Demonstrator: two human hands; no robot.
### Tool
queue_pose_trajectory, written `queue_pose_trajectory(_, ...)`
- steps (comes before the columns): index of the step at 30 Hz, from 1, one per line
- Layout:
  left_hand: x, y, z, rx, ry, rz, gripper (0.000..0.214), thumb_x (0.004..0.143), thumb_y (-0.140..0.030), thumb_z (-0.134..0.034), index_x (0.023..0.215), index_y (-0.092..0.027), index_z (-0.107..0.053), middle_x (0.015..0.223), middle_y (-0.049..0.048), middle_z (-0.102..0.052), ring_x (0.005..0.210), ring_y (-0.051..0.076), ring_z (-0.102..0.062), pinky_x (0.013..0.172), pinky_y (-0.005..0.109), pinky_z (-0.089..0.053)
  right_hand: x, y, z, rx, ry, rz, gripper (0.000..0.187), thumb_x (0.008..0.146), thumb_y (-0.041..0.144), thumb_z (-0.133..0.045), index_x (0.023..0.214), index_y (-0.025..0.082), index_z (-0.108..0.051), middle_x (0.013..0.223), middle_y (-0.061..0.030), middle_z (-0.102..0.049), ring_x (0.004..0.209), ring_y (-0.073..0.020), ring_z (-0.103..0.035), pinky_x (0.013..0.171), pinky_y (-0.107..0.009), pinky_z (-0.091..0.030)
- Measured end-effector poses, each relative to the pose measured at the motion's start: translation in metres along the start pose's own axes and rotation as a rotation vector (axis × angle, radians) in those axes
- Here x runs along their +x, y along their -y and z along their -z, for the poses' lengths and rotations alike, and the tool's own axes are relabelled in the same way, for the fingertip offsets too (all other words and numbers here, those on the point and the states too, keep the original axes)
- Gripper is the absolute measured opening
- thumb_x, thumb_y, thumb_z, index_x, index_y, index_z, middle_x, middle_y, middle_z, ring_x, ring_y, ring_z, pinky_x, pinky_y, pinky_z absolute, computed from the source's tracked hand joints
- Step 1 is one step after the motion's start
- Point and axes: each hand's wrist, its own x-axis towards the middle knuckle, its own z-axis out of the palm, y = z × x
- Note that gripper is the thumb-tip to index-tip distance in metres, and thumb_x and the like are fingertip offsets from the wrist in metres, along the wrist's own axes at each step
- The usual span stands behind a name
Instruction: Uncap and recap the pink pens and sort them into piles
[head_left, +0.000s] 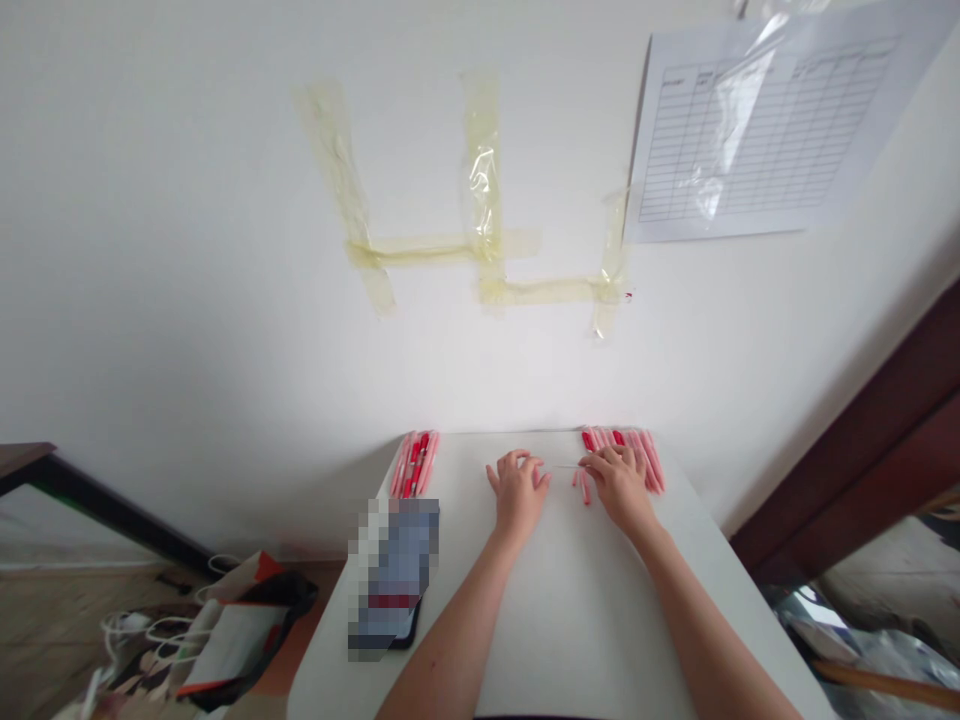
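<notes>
My left hand point(517, 492) is over the middle of the white table point(570, 620), fingers curved, with a small pink pen part point(537, 474) just showing between thumb and forefinger. To its right, my right hand point(616, 485) pinches a thin pale rod point(564, 466) that looks like a pen refill and points towards the left hand. Several short pink pen pieces point(586, 489) lie on the table beside the right fingertips. Behind and beyond that hand is a row of pink and red pens point(651, 460), partly covered by it.
Another group of pink and red pens point(415, 465) lies at the table's back left. Nearer me is a phone point(409, 625), mostly blurred out. A white wall with yellowed tape point(420, 250) and a printed sheet point(765, 140) rises behind the table. Bags and cables point(240, 640) sit on the floor.
</notes>
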Motion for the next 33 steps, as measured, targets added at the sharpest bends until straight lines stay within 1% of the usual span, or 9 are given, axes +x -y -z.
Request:
queue_pose_trajectory(4, -0.002, 0.001, 0.001, 0.143, 0.001, 0.026, 0.024, 0.079, -0.033, -0.070, 0.101, -0.023, -0.066, 0.123, 0.0080, -0.057, 0.125, 0.028, -0.046, 0.112, 0.072, -0.018, 0.000, -0.006, -0.001, -0.024, -0.042, -0.020, 0.025, 0.093, 0.025, -0.050, 0.101, 0.032, -0.072, 0.098, -0.0046, -0.067, 0.106, -0.0275, -0.051, 0.105, -0.062, -0.024)
queue_pose_trajectory(7, -0.004, 0.002, 0.000, 0.188, 0.002, 0.019, 0.013, 0.083, -0.033, -0.064, 0.090, -0.022, -0.068, 0.124, 0.0090, -0.057, 0.126, 0.030, -0.044, 0.110, 0.075, -0.017, 0.000, -0.008, -0.002, -0.027, -0.054, -0.025, 0.025, 0.092, 0.024, -0.051, 0.101, 0.032, -0.073, 0.098, -0.0052, -0.067, 0.105, -0.0276, -0.051, 0.103, -0.059, -0.028)
queue_pose_trajectory(10, -0.003, 0.004, -0.001, 0.184, -0.013, 0.016, 0.019, 0.089, -0.035, -0.057, 0.082, -0.022, -0.069, 0.124, 0.0095, -0.057, 0.126, 0.030, -0.044, 0.110, 0.075, -0.018, 0.000, -0.008, -0.002, -0.024, -0.052, -0.018, 0.024, 0.091, 0.026, -0.052, 0.101, 0.032, -0.073, 0.098, -0.0051, -0.067, 0.104, -0.0274, -0.051, 0.103, -0.058, -0.029)
queue_pose_trajectory(12, -0.002, 0.005, 0.000, 0.171, -0.025, 0.013, 0.017, 0.089, -0.034, -0.058, 0.083, -0.022, -0.070, 0.124, 0.0093, -0.058, 0.125, 0.029, -0.046, 0.110, 0.075, -0.019, 0.000, -0.008, -0.002, -0.026, -0.054, -0.016, 0.023, 0.092, 0.027, -0.052, 0.101, 0.031, -0.073, 0.097, -0.0051, -0.067, 0.104, -0.0272, -0.052, 0.103, -0.058, -0.030)
queue_pose_trajectory(16, 0.001, 0.006, 0.005, 0.131, -0.041, -0.006, 0.007, 0.085, -0.026, -0.065, 0.090, -0.025, -0.070, 0.125, 0.0070, -0.057, 0.124, 0.027, -0.047, 0.111, 0.074, -0.021, 0.001, -0.007, 0.000, -0.032, -0.068, -0.017, 0.024, 0.092, 0.027, -0.052, 0.101, 0.032, -0.073, 0.098, -0.0056, -0.067, 0.104, -0.0271, -0.052, 0.102, -0.057, -0.030)
queue_pose_trajectory(21, 0.002, 0.004, 0.010, 0.103, -0.059, -0.034, 0.008, 0.085, -0.032, -0.065, 0.088, -0.027, -0.071, 0.125, 0.0062, -0.057, 0.125, 0.026, -0.047, 0.111, 0.074, -0.019, 0.000, -0.004, -0.001, -0.040, -0.078, -0.014, 0.022, 0.091, 0.026, -0.054, 0.100, 0.032, -0.073, 0.097, -0.0048, -0.066, 0.104, -0.0262, -0.051, 0.104, -0.057, -0.027)
queue_pose_trajectory(24, 0.001, 0.003, 0.010, 0.098, -0.063, -0.043, 0.009, 0.086, -0.033, -0.065, 0.087, -0.027, -0.071, 0.124, 0.0057, -0.057, 0.125, 0.026, -0.047, 0.111, 0.074, -0.018, -0.001, 0.000, -0.001, -0.043, -0.075, -0.002, 0.019, 0.091, 0.027, -0.056, 0.099, 0.032, -0.073, 0.097, -0.0042, -0.065, 0.105, -0.0258, -0.050, 0.104, -0.056, -0.028)
queue_pose_trajectory(29, 0.001, 0.003, 0.009, 0.100, -0.049, -0.058, 0.006, 0.084, -0.028, -0.067, 0.088, -0.028, -0.072, 0.125, 0.0057, -0.057, 0.126, 0.026, -0.047, 0.112, 0.073, -0.017, -0.002, 0.005, -0.001, -0.036, -0.066, 0.005, 0.019, 0.092, 0.028, -0.056, 0.097, 0.033, -0.073, 0.099, -0.0037, -0.065, 0.106, -0.0262, -0.048, 0.102, -0.054, -0.030)
queue_pose_trajectory(33, 0.001, 0.003, 0.009, 0.104, -0.029, -0.064, 0.011, 0.081, -0.025, -0.070, 0.091, -0.029, -0.072, 0.126, 0.0046, -0.056, 0.127, 0.025, -0.046, 0.114, 0.071, -0.016, -0.002, 0.005, -0.001, -0.022, -0.062, 0.017, 0.019, 0.092, 0.028, -0.055, 0.097, 0.033, -0.073, 0.099, -0.0041, -0.064, 0.106, -0.0266, -0.048, 0.102, -0.055, -0.029)
